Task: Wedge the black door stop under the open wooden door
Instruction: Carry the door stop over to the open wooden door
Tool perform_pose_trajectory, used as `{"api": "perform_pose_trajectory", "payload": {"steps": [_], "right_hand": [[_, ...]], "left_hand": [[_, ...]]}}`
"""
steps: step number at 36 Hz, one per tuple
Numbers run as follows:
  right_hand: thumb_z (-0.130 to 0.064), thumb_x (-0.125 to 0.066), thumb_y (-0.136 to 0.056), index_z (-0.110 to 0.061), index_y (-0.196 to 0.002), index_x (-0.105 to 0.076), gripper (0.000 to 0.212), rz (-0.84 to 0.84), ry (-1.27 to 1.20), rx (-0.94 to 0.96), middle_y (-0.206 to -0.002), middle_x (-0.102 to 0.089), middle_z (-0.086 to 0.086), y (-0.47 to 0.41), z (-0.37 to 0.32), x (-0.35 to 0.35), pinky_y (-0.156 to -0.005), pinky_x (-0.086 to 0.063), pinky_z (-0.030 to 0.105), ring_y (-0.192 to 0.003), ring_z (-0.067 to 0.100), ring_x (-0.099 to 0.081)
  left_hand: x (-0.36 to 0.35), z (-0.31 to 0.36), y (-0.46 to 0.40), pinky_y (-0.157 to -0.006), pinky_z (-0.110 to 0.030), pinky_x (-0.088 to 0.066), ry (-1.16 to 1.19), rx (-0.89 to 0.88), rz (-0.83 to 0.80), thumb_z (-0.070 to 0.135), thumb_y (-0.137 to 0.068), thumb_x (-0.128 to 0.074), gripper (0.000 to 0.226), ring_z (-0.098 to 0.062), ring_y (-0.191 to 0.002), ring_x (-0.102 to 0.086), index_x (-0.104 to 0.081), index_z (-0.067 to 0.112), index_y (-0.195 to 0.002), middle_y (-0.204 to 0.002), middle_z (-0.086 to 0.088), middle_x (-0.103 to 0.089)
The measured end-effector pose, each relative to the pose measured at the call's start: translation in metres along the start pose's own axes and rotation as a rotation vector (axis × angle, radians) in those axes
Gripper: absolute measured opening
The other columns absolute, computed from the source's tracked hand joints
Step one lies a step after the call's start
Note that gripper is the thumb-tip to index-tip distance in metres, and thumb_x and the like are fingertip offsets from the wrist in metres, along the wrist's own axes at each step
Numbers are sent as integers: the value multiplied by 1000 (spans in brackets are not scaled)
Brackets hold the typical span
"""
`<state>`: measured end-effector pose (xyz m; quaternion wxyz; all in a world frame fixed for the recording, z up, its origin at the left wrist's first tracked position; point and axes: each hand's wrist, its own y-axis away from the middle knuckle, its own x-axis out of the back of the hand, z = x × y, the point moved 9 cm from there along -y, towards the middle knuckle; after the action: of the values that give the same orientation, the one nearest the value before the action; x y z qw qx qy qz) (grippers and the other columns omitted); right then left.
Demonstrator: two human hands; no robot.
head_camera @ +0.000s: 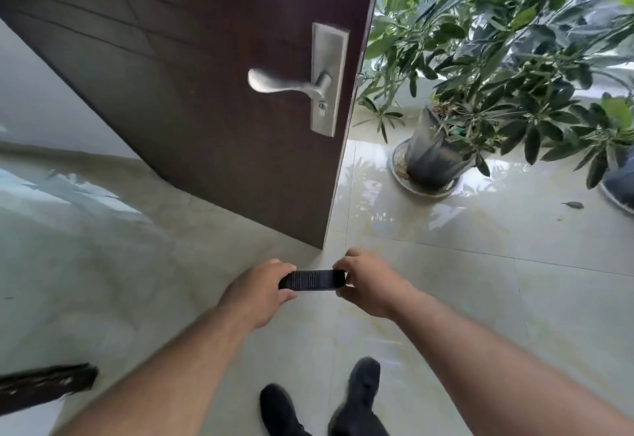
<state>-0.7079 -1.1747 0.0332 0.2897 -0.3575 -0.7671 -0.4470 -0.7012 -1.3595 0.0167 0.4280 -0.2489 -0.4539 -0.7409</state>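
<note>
— What have your hands got hold of?

— My left hand pinches one end of the black door stop and my right hand pinches the other. Fingers sit over the top edge and thumbs underneath, so both hands are clamped on it and it spans the gap between them, lying level and sideways to me.

— Is it on the floor?

— No. I hold it up in the air in front of me, above the pale glossy floor tiles. Its ribbed top face looks up at me.

— And where is the door from there?

— The dark wooden door stands open just beyond my hands. Its lower free corner meets the floor a little past the stop, between my two hands as I see it. Higher up on the door is a silver lever handle on a long plate.

— Anything else about?

— To the right of the door's edge, a leafy potted plant stands in a grey pot on a saucer. My black shoes show below my forearms.
</note>
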Motion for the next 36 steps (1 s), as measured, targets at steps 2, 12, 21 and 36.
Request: {"api": "perform_pose_trajectory", "payload": {"steps": [2,12,21,36], "right_hand": [[-26,-70,-94,-21,-121,-69,27,-9,-16,-10,-115,-54,-5,-12,4,-6,-88,-55,36,-106,24,-65],[-27,-69,-94,-19,-117,-67,25,-15,-56,-15,-123,-57,2,-74,53,-34,-93,-57,44,-107,27,-66],[-27,-65,-95,-19,-118,-65,24,-23,-59,-60,-123,-57,-1,-131,102,-84,-92,-56,42,-108,24,-66],[-28,-62,-94,-22,-109,-65,16,31,-47,-130,-115,-57,-2,-260,163,-237,-88,-59,45,-101,24,-66]], "left_hand": [[-1,-5,-13,-91,-39,-53,-12,0,-3,34,-89,-71,34,-17,-103,-64,-63,34,-123,-112,11,-64],[-34,-20,-84,-90,-39,-54,-24,22,34,29,-88,-71,37,-15,-107,-62,-59,37,-122,-115,14,-61],[-90,-52,-147,-86,-36,-52,-22,23,17,25,-88,-69,36,-16,-105,-62,-62,35,-121,-116,12,-61],[-218,-172,-268,-92,-37,-53,-49,-45,18,23,-91,-66,40,-14,-111,-61,-60,34,-128,-127,15,-59]]}}
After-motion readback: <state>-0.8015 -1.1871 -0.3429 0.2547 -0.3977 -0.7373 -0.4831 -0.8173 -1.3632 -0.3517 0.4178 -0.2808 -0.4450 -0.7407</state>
